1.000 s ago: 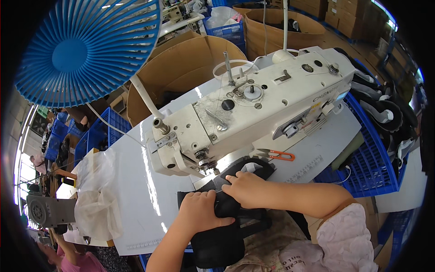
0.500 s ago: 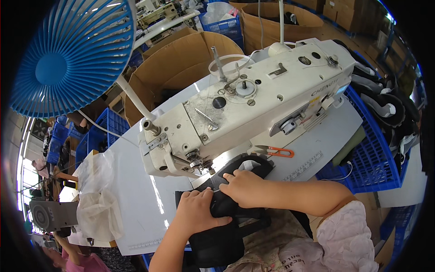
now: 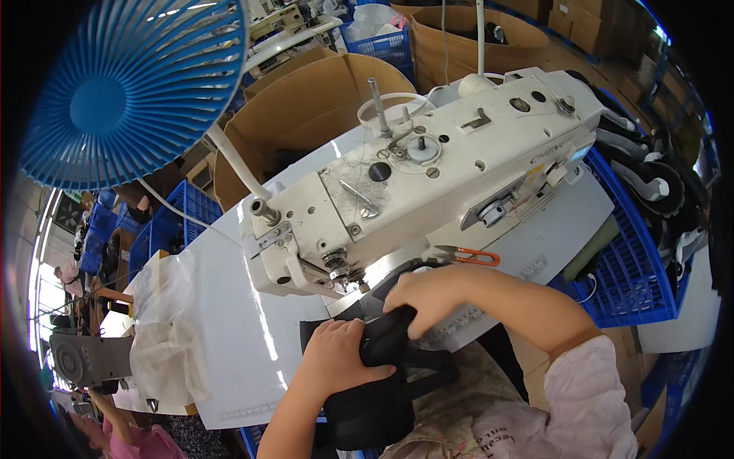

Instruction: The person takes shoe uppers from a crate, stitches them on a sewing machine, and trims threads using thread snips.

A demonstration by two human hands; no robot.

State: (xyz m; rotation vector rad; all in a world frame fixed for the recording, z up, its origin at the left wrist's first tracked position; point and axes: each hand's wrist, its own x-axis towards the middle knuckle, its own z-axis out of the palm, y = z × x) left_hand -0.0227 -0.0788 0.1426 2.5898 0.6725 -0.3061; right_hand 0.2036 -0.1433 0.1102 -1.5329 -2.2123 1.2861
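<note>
A black padded fabric piece (image 3: 365, 417), bag-like with straps, hangs over the near edge of the white sewing table and reaches up to the sewing machine's needle area (image 3: 353, 284). My left hand (image 3: 336, 356) lies on top of it, fingers close together and thumb stretched out to the right. My right hand (image 3: 424, 300) is closed on a lifted fold of the same black fabric, just right of the needle area. Its fingertips are partly hidden by the cloth. Orange-handled thread snips (image 3: 468, 255) lie behind my right wrist.
The white sewing machine (image 3: 428, 176) spans the table (image 3: 229, 329). A blue fan (image 3: 99, 107) stands at the far left. Blue crates (image 3: 634, 268) with black and grey pieces are at right. Cardboard bins (image 3: 306, 92) stand behind. A person in pink (image 3: 141, 444) is at lower left.
My right hand has gone from pressing flat on the fabric to gripping and lifting a fold of it. My left hand stays in place on the cloth. The view has shifted slightly.
</note>
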